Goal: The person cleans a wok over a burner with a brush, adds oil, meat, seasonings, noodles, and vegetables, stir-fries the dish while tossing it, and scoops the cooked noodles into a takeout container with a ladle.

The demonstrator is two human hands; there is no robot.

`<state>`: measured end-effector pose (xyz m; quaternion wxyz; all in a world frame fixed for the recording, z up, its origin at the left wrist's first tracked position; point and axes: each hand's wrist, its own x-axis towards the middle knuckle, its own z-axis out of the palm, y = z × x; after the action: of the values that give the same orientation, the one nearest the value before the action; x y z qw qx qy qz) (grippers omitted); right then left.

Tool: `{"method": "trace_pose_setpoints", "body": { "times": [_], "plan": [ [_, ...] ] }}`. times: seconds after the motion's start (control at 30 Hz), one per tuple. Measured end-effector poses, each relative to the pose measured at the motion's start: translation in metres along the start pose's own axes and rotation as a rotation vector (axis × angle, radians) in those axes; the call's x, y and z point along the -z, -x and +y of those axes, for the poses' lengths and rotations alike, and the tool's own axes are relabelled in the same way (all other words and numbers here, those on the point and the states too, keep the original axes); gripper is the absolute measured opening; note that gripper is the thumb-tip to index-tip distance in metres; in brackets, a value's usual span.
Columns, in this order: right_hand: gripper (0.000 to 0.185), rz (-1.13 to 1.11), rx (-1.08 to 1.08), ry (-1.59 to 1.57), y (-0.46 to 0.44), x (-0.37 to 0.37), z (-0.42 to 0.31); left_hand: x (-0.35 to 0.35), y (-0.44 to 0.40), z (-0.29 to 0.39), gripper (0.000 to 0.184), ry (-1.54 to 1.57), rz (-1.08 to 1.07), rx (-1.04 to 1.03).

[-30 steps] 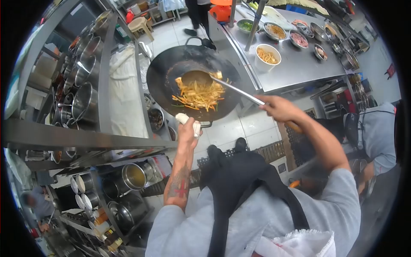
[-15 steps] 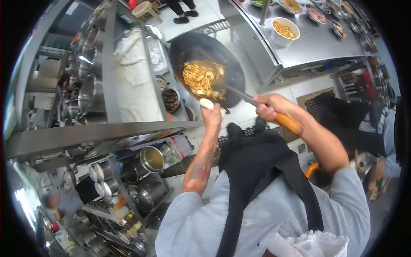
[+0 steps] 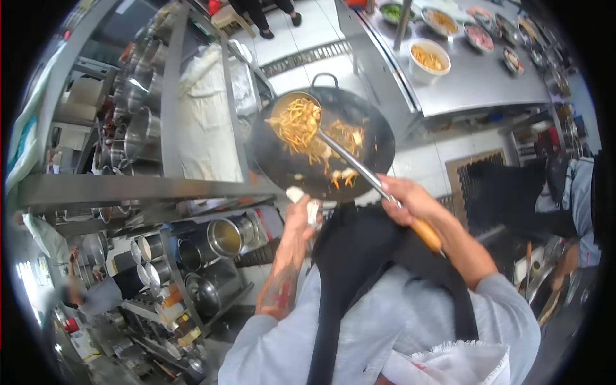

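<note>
A large dark wok (image 3: 375, 138) hangs in front of my body, its far loop handle showing. My left hand (image 3: 298, 221) is closed around a folded white cloth (image 3: 312, 212) at the near-left rim of the wok; the grip on the rim or handle underneath is hidden. My right hand (image 3: 410, 200) grips a long metal ladle (image 3: 353, 158) near its wooden end. The ladle's bowl is heaped with brown noodles (image 3: 297, 122) and is over the wok's far-left side. More noodles and orange and pale bits (image 3: 344, 176) lie in the wok.
A steel counter (image 3: 468, 90) at upper right bears a white tub of noodles (image 3: 430, 59) and several bowls of ingredients. Steel shelving with a cloth-covered surface (image 3: 208, 122) stands left. Pots (image 3: 226, 237) sit lower left. Other people are at the edges.
The wok has come nearer to me and its inside faces me more. The ladle, low among the noodles before, now holds a heaped portion at the wok's far left.
</note>
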<state>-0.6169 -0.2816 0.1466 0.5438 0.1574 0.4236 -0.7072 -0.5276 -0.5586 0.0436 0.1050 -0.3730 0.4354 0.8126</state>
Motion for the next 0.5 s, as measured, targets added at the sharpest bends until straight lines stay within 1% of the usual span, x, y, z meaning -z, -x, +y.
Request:
{"method": "trace_pose_setpoints", "body": {
  "times": [0.03, 0.07, 0.1, 0.17, 0.23, 0.27, 0.3, 0.37, 0.4, 0.43, 0.47, 0.5],
  "plan": [
    [0.041, 0.032, 0.091, 0.212, 0.008, 0.006, 0.000, -0.004, 0.005, 0.007, 0.021, -0.087, -0.002, 0.026],
    [0.052, 0.050, 0.119, 0.345, -0.001, 0.025, 0.006, -0.008, 0.002, 0.004, 0.021, -0.027, 0.041, -0.024],
    [0.051, 0.107, 0.172, 0.473, -0.008, 0.034, 0.010, -0.007, -0.002, 0.001, 0.020, -0.003, 0.029, -0.053],
    [0.045, 0.175, 0.157, 0.360, -0.022, 0.035, 0.007, -0.011, -0.011, -0.003, 0.019, 0.054, 0.046, -0.119],
    [0.033, 0.099, 0.090, 0.015, -0.033, 0.042, 0.000, -0.008, -0.019, 0.002, 0.016, -0.040, 0.034, -0.098],
    [0.019, 0.035, 0.031, -0.094, -0.030, 0.045, -0.009, -0.007, -0.018, 0.011, 0.016, -0.116, 0.010, -0.065],
    [0.015, -0.061, -0.075, -0.314, -0.032, 0.056, -0.012, -0.011, -0.014, 0.018, 0.016, -0.192, -0.019, -0.041],
    [0.015, -0.229, -0.062, -0.481, -0.014, 0.057, -0.026, -0.034, -0.004, 0.029, 0.014, -0.061, -0.047, -0.100],
    [0.015, -0.226, -0.045, -0.478, 0.000, 0.058, -0.034, -0.043, -0.003, 0.034, 0.010, 0.048, -0.082, -0.112],
    [0.015, -0.233, -0.050, -0.525, 0.018, 0.059, -0.043, -0.054, -0.003, 0.040, 0.010, 0.046, -0.101, -0.118],
    [0.021, -0.237, -0.050, -0.573, 0.036, 0.061, -0.053, -0.065, -0.005, 0.046, 0.013, 0.112, -0.104, -0.151],
    [0.021, -0.227, -0.026, -0.571, 0.056, 0.064, -0.062, -0.075, -0.008, 0.049, 0.015, 0.180, -0.107, -0.178]
  ]
}}
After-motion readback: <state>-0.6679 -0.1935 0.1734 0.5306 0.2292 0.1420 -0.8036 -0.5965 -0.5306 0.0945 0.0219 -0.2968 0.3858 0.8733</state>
